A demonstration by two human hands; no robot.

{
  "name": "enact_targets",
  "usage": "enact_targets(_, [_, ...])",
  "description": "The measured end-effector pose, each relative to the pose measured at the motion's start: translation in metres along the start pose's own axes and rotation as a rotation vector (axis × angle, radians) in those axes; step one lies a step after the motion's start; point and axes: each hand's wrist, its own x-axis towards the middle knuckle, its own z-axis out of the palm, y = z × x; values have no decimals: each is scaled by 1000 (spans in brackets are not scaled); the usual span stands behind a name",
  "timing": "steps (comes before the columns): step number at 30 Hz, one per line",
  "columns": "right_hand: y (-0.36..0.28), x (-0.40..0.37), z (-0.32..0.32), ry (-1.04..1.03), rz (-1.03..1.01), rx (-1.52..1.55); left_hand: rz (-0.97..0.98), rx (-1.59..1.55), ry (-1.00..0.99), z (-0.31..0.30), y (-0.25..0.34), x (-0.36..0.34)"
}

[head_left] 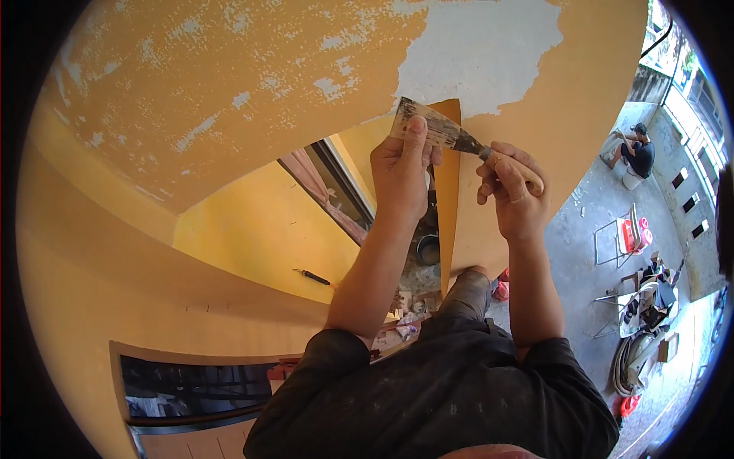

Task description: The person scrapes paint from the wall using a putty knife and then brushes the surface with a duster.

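A putty knife (440, 130) with a smeared metal blade and a wooden handle is held up between both hands. My right hand (516, 183) is wrapped round its handle. My left hand (405, 164) pinches the blade, with the thumb lying on its face. Just beyond the blade, the orange painted wall (306, 99) shows a large bare white patch (478, 53). Scattered white flecks mark the paint to the left.
Below is a grey concrete floor (585, 229) with a folding chair (628, 233) and a cluttered table (650, 306). Another person (641, 153) sits at the right on a bucket. A window opening (199, 390) is at the lower left; a black bucket (428, 249) stands below.
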Motion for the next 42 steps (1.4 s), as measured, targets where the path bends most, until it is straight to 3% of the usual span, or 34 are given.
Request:
enact_targets(4, [3, -1, 0, 5, 32, 51, 40, -57, -89, -8, -6, 3])
enact_targets(9, [1, -6, 7, 27, 81, 53, 49, -108, 125, 9, 2, -2])
enact_targets(10, [0, -4, 6, 2, 72, 48, 82, -138, 3, -4, -4, 1])
enact_targets(17, [-2, 1, 8, -40, 87, 3, 88, -78, -83, -14, -7, 5])
enact_targets(19, [1, 0, 17, -88, 92, 13, 147, -78, 111, -6, 2, 3])
enact_targets(23, [1, -5, 9, -128, 76, 22, 111, -76, 235, 5, 13, -5])
enact_targets(26, [8, -9, -12, -135, 52, 52, 101, 76, 2, -6, 1, -9])
enact_targets(33, [5, -20, -48, -218, -11, 31, 170, 194, -3, -7, 3, -12])
enact_targets(36, [-17, -12, -50, -374, 40, -198, 164, 196, -118, -10, -2, -13])
enact_targets(38, [-32, -7, -31, -562, 226, -93, 93, 173, -271, -5, 3, -16])
enact_targets(41, [-31, -8, -10, -588, 255, -42, 73, 177, -300, -10, 0, -14])
enact_targets(42, [-40, -8, -5, -615, 377, -86, 79, 160, -283, -12, 1, -14])
